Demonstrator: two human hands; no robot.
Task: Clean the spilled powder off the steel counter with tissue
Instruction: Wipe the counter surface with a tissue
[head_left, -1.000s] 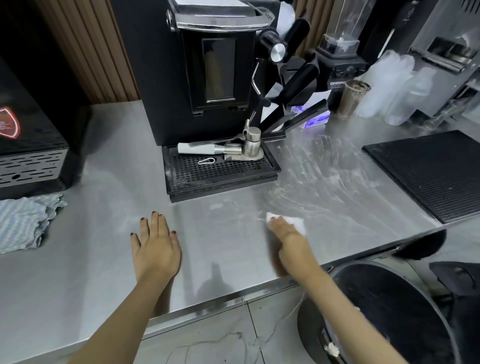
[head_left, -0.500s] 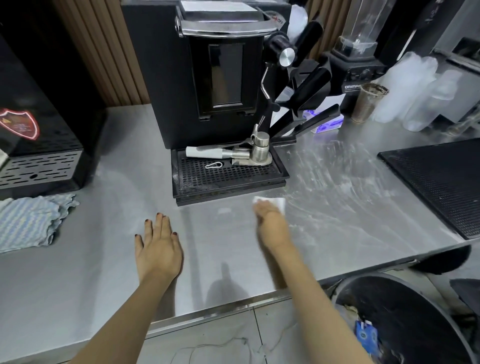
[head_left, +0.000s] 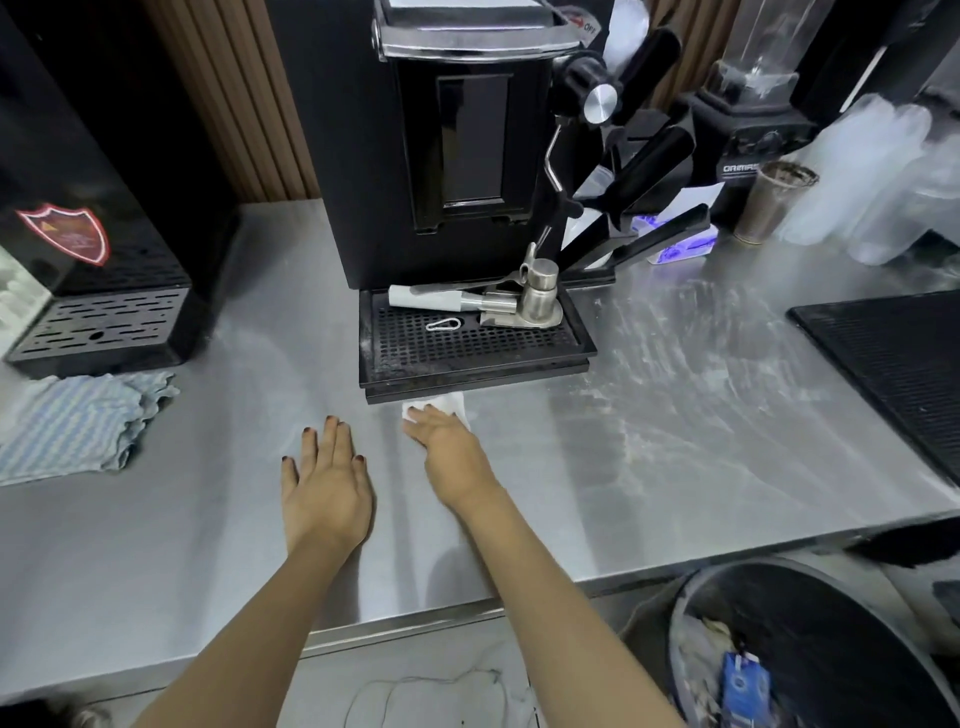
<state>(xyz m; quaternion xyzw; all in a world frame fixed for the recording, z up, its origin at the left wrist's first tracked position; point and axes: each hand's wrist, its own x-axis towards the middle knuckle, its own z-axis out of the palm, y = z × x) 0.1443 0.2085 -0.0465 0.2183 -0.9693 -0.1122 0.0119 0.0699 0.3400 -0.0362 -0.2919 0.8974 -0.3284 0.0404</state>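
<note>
Right grip (head_left: 445, 440) flat on tissue (head_left: 442, 402) by tray (head_left: 478, 382)

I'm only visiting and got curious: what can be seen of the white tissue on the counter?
The tissue is a small white piece, soft and paper-like, lying flat on the steel counter. The right hand presses on it with straight fingers, covering its near part, so only its far edge shows. It lies just before the front edge of the black drip tray; whether they touch cannot be told.
</note>
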